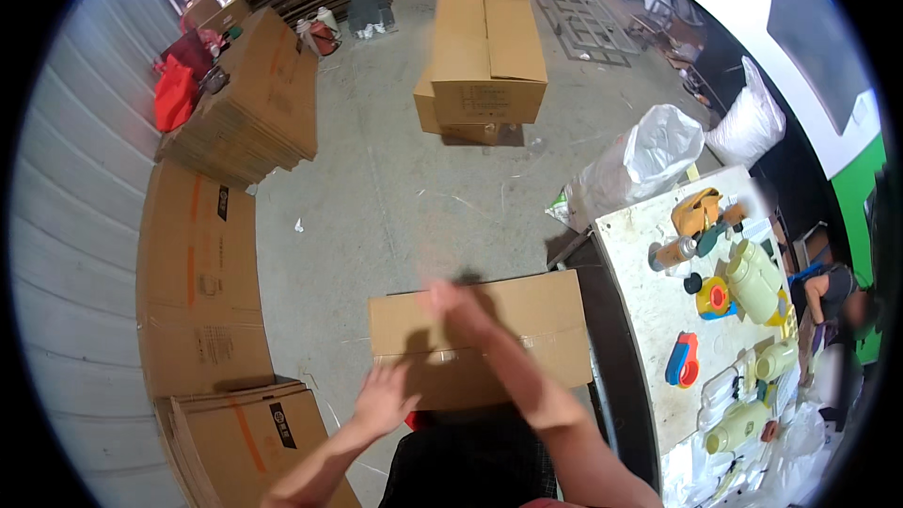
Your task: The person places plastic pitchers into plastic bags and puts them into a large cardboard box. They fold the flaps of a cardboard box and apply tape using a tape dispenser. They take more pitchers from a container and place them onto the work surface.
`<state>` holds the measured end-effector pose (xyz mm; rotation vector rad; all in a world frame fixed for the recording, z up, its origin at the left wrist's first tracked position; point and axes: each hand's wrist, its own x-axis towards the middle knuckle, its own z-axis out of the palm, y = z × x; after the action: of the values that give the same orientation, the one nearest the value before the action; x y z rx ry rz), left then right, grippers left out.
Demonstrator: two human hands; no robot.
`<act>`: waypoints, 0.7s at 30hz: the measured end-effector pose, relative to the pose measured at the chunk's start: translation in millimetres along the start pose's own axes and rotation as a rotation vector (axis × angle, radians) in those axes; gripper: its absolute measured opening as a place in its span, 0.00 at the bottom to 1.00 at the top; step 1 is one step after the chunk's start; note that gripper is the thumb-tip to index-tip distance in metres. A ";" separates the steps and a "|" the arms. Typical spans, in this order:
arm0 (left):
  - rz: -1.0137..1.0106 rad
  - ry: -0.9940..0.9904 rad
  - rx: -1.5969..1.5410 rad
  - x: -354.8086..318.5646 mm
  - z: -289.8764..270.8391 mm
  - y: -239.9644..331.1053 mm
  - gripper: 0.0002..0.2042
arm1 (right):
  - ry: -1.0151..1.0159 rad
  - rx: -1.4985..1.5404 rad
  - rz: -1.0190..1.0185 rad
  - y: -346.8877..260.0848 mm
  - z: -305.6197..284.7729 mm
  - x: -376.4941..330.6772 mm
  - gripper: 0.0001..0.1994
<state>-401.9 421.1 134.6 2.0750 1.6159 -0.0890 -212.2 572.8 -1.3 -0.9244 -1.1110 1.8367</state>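
A closed cardboard box (pixel 536 320) lies in front of me, with a shiny strip of tape along its middle seam. My left hand (pixel 381 400) rests on the box's near left corner, its fingers stretched out and nothing in them. Above the far part of the box is my right hand (pixel 456 309), smeared by motion. Its fingers and anything in them cannot be made out. A dark blurred patch shows just beyond it, at the box's far edge. Shadows of my arms fall across the cardboard.
On my right stands a white table (pixel 630 273) with pale green flasks (pixel 755 282) and tape dispensers (pixel 684 360). Flattened cartons (pixel 246 428) stack up on the left. Larger boxes (pixel 461 33) stand ahead, near a white sack (pixel 640 155). A person (pixel 828 296) sits at far right.
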 end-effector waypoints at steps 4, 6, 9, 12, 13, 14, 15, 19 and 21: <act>-0.597 -0.343 -0.111 -184.8 73.7 -53.6 0.36 | -0.269 -0.499 0.365 157.6 35.9 -185.8 0.15; -0.779 -0.474 -0.072 -269.1 95.3 -41.1 0.36 | -0.280 -0.179 0.954 145.4 70.8 -264.0 0.23; -1.132 -0.359 -0.642 -331.7 153.8 -34.6 0.39 | -0.418 -0.131 1.051 133.5 67.5 -307.2 0.23; -1.128 -0.299 -0.754 -373.5 247.3 -59.7 0.34 | -0.591 -0.533 0.809 98.6 35.0 -289.7 0.19; -0.880 -0.379 -0.965 -408.2 292.4 -80.8 0.34 | -0.621 -0.715 0.635 96.5 30.3 -283.9 0.17; -0.939 -0.270 -0.898 -429.8 336.7 -112.2 0.35 | -0.562 -0.923 0.449 87.7 19.5 -272.3 0.16; -0.979 -0.168 -0.826 -438.1 352.7 -132.9 0.36 | -0.376 -0.944 0.223 99.9 -5.4 -275.3 0.15; -1.321 0.170 -0.459 -468.0 185.2 -209.0 0.42 | -0.022 -0.527 0.549 63.5 44.1 -283.0 0.12; -1.571 0.347 -0.198 -534.4 179.4 -259.1 0.43 | 0.057 -0.596 0.828 75.1 70.8 -290.0 0.13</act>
<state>-752.2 -87.6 75.6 0.2656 2.8748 -0.0835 -168.0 268.3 8.1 -2.0025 -1.3925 2.0953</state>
